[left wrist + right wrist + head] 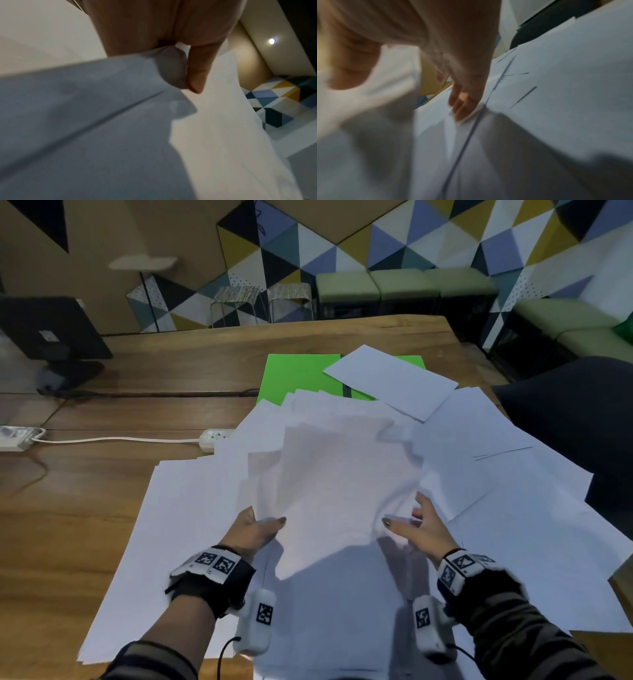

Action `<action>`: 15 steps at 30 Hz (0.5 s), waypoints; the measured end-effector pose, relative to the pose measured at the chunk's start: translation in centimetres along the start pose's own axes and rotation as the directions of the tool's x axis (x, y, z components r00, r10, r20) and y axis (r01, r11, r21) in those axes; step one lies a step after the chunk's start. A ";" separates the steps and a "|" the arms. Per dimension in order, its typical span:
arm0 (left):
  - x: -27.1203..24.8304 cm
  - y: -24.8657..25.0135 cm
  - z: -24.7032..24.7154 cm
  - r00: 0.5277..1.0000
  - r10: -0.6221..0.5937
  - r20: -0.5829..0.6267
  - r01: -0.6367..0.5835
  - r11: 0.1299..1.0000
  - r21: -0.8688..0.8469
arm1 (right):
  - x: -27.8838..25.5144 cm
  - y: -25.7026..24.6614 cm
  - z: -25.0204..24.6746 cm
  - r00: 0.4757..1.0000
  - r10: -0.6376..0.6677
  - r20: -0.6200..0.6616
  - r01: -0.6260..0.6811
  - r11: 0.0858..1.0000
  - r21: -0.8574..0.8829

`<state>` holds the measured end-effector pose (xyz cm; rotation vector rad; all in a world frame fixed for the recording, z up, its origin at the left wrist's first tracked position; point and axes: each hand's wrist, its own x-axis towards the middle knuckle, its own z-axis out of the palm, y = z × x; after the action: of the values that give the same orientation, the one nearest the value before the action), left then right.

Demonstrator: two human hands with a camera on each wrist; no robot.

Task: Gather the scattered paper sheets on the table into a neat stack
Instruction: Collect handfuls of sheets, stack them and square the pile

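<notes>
Several white paper sheets [479, 474] lie fanned out and overlapping across the wooden table [85, 501]. A loose bunch of sheets [335, 474] is raised off the pile in the middle. My left hand [269, 522] pinches its near left edge, thumb on top. In the left wrist view the left hand [186, 81] has its thumb pressed onto the bunch [214, 135], with a finger showing through from beneath. My right hand [411, 517] is at the bunch's near right corner, thumb spread. The blurred right wrist view shows its straight fingers [465, 102] touching flat sheets [556, 94].
A green folder [294, 374] lies behind the pile with one sheet [390, 378] across it. A white power strip [214, 438] and its cable lie left of the papers. A monitor [51, 330] stands at the far left. A dark chair [575, 412] is beside the table's right edge.
</notes>
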<state>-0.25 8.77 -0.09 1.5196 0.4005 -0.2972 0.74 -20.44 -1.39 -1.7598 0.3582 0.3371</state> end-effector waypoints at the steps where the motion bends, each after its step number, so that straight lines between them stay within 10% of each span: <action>1: 0.1 0.6 0.1 0.999 0.001 0.040 0.000 0.999 -0.033 | 0.1 -0.1 -0.2 0.998 0.019 0.064 -0.024 0.996 0.083; 6: 1.1 0.5 1.6 0.996 -0.079 0.044 0.078 0.997 0.028 | -0.7 0.0 0.3 0.962 0.068 0.266 -0.132 0.964 0.231; 15: -0.8 -0.8 6.6 0.982 -0.107 0.155 0.109 0.994 -0.004 | -1.0 3.2 0.7 0.994 0.081 0.067 -0.078 0.996 -0.044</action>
<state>-0.88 2.15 -0.37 1.4534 0.3616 -0.4939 -1.48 -20.37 -3.97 -1.7726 0.3744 0.4637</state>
